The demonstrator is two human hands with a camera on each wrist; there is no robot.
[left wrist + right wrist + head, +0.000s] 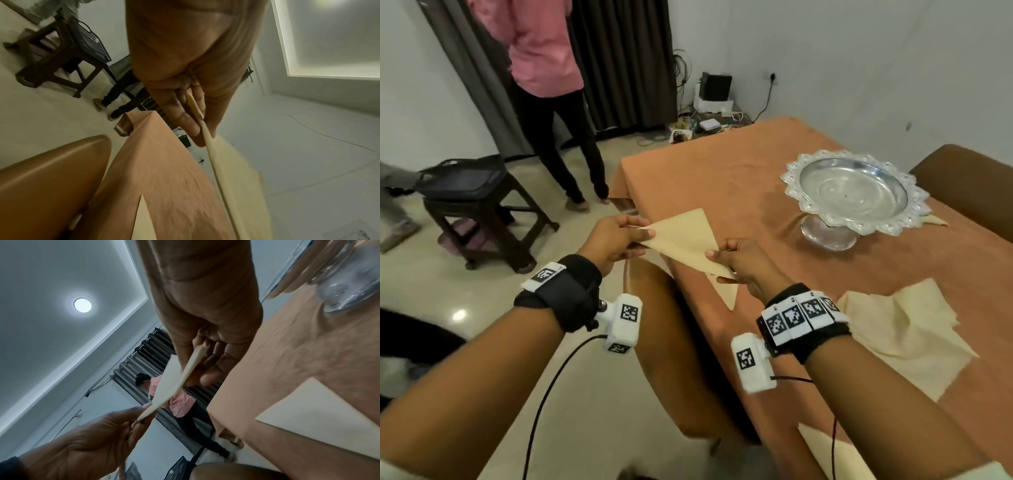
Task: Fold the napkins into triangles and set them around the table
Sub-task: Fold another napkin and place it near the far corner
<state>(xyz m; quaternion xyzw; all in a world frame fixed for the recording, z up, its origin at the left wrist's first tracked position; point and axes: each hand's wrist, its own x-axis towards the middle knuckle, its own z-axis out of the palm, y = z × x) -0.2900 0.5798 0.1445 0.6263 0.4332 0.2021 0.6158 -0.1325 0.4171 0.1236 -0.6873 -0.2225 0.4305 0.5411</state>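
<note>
— Two hands shared one napkin? Where was it, measured from the silver pedestal bowl (854, 192)?

— Yes. The folded napkin (685, 236), a cream triangle, was held in the air just off the table corner, left of the bowl and nearer the wearer. The left hand (616, 240) pinched its left tip between thumb and curled fingers; the right hand (743, 263) pinched the right corner the same way.

— And the rest of the cloths?

— A loose heap of unfolded napkins (904, 329) lay on the orange tablecloth (739, 178), nearer than the bowl and a little right. Another folded triangle (726, 291) lay flat at the table edge, directly under the right hand. One corner of cream cloth (936, 219) peeked out from behind the bowl's rim.

— Anything crowding the space?

— A brown chair back (671, 325) stood against the table edge below the hands, left of the bowl. Farther left, a dark stool (482, 219) carried a black bag (458, 178), and a bystander in a pink shirt (541, 44) stood by the grey curtain (626, 61).
</note>
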